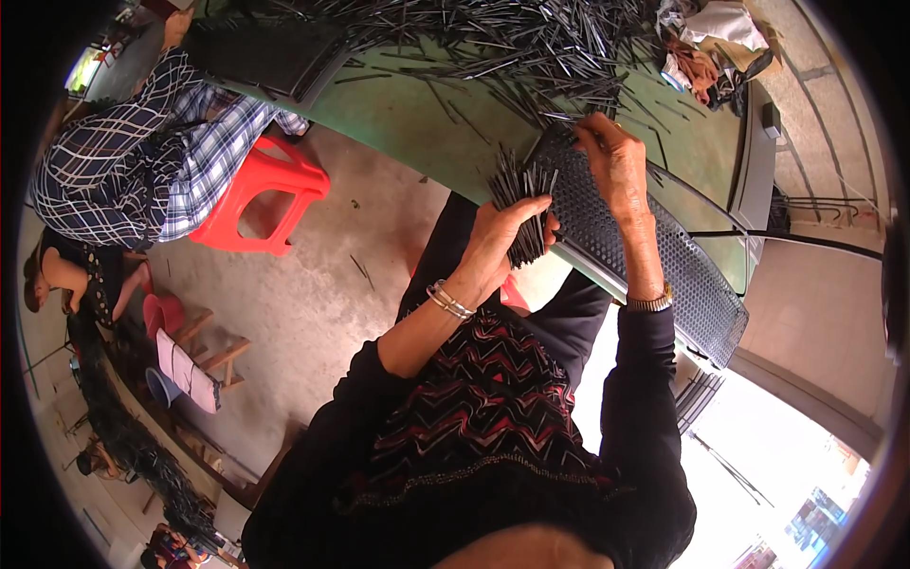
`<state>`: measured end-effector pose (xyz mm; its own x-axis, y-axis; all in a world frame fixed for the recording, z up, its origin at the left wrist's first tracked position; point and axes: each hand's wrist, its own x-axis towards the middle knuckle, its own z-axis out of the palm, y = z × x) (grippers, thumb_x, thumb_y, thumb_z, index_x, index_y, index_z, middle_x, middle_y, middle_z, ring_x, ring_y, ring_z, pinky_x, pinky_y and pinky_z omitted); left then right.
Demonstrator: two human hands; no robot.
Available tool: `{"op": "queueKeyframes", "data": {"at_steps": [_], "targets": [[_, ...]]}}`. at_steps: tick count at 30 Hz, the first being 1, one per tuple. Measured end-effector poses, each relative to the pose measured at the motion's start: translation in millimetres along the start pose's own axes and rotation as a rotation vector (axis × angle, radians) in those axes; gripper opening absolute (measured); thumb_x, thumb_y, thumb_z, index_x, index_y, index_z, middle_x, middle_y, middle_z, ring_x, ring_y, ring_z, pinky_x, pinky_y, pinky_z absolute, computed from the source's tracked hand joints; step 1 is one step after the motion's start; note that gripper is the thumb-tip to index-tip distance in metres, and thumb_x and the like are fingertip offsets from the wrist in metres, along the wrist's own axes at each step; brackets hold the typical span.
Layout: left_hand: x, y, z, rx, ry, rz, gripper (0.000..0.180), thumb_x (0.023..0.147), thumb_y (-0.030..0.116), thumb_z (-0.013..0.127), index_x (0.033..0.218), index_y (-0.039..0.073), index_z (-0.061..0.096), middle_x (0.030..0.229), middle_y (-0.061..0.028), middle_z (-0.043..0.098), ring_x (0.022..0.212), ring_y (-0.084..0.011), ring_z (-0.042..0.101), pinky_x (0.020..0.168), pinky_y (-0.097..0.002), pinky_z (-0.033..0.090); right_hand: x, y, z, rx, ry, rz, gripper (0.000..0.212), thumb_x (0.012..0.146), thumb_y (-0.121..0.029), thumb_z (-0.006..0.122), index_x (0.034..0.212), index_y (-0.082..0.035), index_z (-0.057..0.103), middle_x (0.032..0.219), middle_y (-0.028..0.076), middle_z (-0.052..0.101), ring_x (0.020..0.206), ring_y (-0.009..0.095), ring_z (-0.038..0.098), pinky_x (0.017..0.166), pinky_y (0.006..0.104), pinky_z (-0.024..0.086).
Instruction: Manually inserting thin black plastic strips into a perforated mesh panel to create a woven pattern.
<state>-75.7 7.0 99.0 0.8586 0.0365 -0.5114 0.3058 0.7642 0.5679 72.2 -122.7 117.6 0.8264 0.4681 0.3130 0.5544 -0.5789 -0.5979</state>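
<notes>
My left hand point(495, 237) is wrapped around a thick bundle of thin black sticks point(519, 182), held roughly upright at the near edge of the green table point(417, 128). To its right, my right hand point(616, 171) is raised over the table with thumb and forefinger pinched together. Whatever lies between those fingertips is too small to make out. Below this hand stretches a black perforated panel point(654, 247), dotted with holes and running to the right along the table edge. Just beyond my hands lies a large loose pile of similar black sticks point(550, 43).
A black cable point(787, 242) crosses the table's right side. Crumpled paper and bags point(716, 47) sit at the far right. On the left, a person in a plaid shirt point(142, 152) is beside a red plastic stool point(275, 194). More people are farther left.
</notes>
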Motion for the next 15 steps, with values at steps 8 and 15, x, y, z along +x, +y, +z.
{"op": "queueKeyframes", "data": {"at_steps": [8, 15], "targets": [[-3, 3, 3, 0.029, -0.015, -0.025, 0.019, 0.087, 0.019, 0.068, 0.090, 0.000, 0.065, 0.075, -0.0098, 0.066, 0.061, -0.0183, 0.064, 0.057, -0.0294, 0.053, -17, 1, 3, -0.223, 0.112, -0.071, 0.027, 0.089, -0.020, 0.064, 0.110, -0.005, 0.066, 0.088, 0.013, 0.068, 0.078, 0.021, 0.068, 0.068, 0.0300, 0.050], [-7, 9, 5, 0.058, -0.045, -0.027, 0.021, 0.087, 0.020, 0.067, 0.092, 0.000, 0.065, 0.076, -0.0094, 0.067, 0.063, -0.0180, 0.065, 0.057, -0.0279, 0.052, -40, -43, -24, 0.488, -0.253, 0.341, 0.036, 0.093, -0.030, 0.063, 0.108, 0.002, 0.065, 0.081, 0.004, 0.064, 0.069, 0.010, 0.056, 0.066, 0.0255, 0.048]]}}
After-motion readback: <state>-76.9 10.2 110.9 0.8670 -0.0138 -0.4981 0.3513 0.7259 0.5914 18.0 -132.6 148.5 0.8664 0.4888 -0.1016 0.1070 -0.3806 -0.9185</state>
